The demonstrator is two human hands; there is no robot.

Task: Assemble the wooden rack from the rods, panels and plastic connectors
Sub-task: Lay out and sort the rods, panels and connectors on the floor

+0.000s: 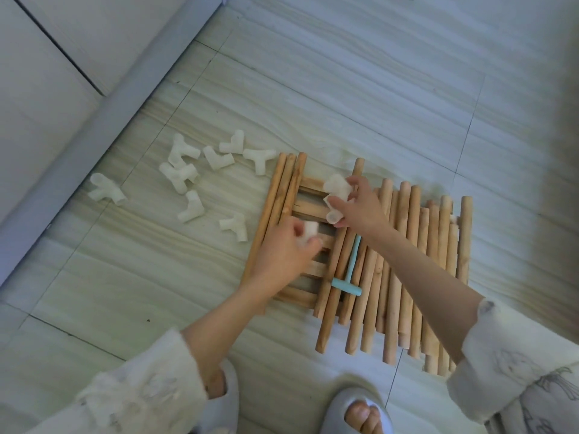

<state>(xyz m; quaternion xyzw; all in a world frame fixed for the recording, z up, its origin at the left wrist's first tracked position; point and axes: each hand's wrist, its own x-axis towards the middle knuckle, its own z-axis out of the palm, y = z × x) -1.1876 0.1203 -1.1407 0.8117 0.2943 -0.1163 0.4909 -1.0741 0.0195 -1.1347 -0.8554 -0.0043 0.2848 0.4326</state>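
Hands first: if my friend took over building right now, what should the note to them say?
Left hand: grips one white connector over the slatted panel.
Right hand: holds another connector above the same panel.
Loose connectors lie scattered on the floor to the left.
Rods lie in a pile on and beside the panel, with a blue mallet on top.
Done: nothing looks joined yet; the parts are only laid out.
Left: fit rods into connectors, add panels, probably tap the joints tight with the mallet.
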